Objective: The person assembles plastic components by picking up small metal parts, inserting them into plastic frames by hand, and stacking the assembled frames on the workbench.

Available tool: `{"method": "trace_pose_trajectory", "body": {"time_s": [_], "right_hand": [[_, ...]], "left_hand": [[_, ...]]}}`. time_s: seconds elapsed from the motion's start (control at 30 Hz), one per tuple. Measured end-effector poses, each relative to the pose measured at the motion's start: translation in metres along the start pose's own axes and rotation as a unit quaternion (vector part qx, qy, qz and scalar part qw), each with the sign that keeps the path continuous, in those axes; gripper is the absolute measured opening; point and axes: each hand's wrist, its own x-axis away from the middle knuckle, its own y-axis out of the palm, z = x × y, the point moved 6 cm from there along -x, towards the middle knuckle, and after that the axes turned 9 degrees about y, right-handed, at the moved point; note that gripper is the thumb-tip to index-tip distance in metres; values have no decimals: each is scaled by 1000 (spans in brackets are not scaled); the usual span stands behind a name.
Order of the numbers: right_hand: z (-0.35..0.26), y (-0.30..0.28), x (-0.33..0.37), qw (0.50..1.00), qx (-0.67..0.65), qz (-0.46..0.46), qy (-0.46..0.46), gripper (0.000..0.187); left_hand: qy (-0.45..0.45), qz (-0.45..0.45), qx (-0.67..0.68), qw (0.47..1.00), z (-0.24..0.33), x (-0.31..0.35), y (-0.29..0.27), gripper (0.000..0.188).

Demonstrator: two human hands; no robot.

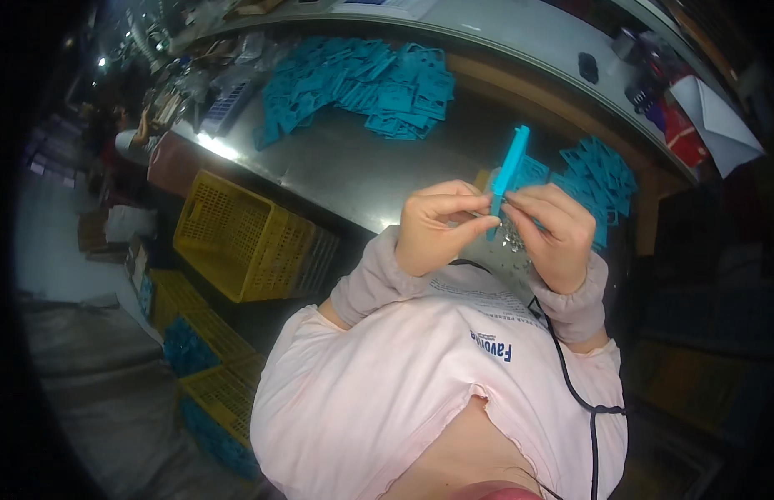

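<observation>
Left hand (437, 225) grips the near part of a thin blue piece (509, 162) between thumb and fingers, while the right hand (562, 237) meets it from the right side, thumb and fingers drawn together at its edge. Whether those right fingertips also pinch a small part cannot be told. The piece stands edge-on between the hands, above the right part of the metal bench (337, 154), its far end free. Small shiny parts (512, 240) lie just below, near the right hand. A large heap of blue pieces (395, 83) spreads at the far left of the bench; a smaller pile (599, 179) sits to the right, beyond the right hand.

The step in hand looks like close fingertip work on this one piece, perhaps fitting a small part. The next move seems to call for a steady left pinch and fine right-hand pressure.
</observation>
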Motion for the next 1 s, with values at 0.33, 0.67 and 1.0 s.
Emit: {"method": "trace_pose_trajectory", "body": {"time_s": [0.33, 0.67, 1.0], "right_hand": [[3, -8, 9, 1000, -1, -13, 26, 13], [0, -9, 13, 997, 61, -5, -38, 16], [-4, -5, 21, 984, 146, -21, -98, 20]], "left_hand": [[84, -38, -98, 991, 11, -2, 9, 21], [42, -40, -36, 998, 3, -5, 13, 22], [53, -60, -21, 997, 2, -1, 18, 22]]}}
